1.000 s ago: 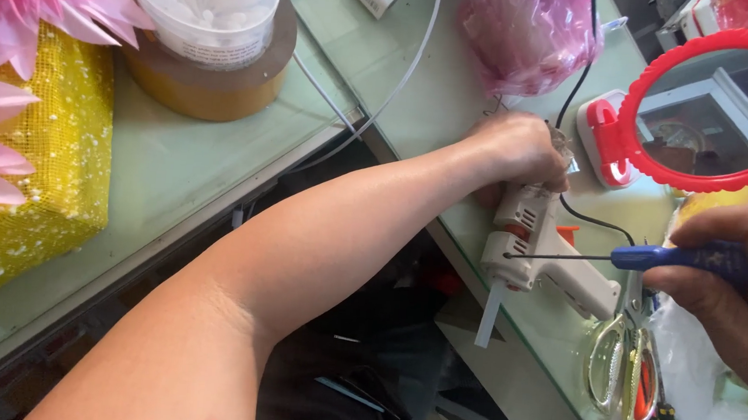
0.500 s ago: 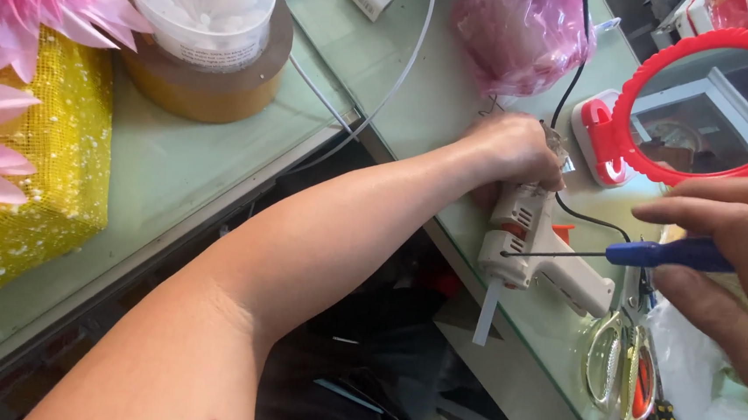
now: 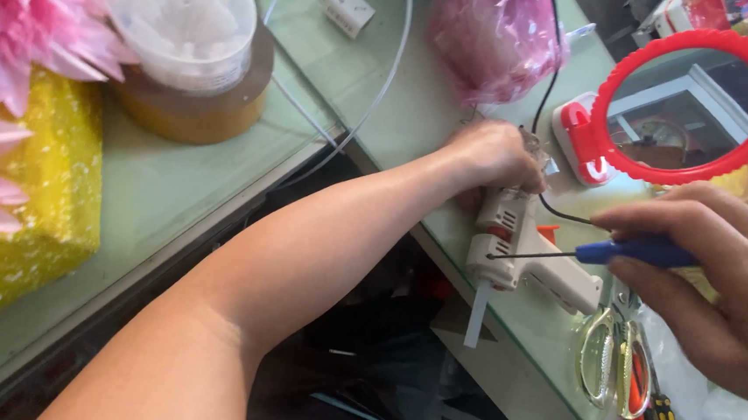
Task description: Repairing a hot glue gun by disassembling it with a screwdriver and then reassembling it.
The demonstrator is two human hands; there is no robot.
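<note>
My left hand (image 3: 493,157) reaches across the gap onto the far glass counter and grips the front end of a white glue gun (image 3: 512,246) that lies on its side, a glue stick poking out of its back. My right hand (image 3: 720,278) holds a small screwdriver with a blue handle (image 3: 643,251). Its thin metal shaft points left, and the tip touches the glue gun's body. A black cord runs from the gun up past my left hand.
A round red-framed mirror (image 3: 688,105) stands behind the gun. A pink plastic bag (image 3: 496,34), scissors with clear handles (image 3: 609,358), a white plug (image 3: 349,8), a tape roll under a plastic tub (image 3: 183,56), pink flowers (image 3: 18,27) and a yellow glitter block (image 3: 23,212) lie around.
My right hand has moved up and left with the screwdriver, its tip staying at the glue gun. My left hand holds still.
</note>
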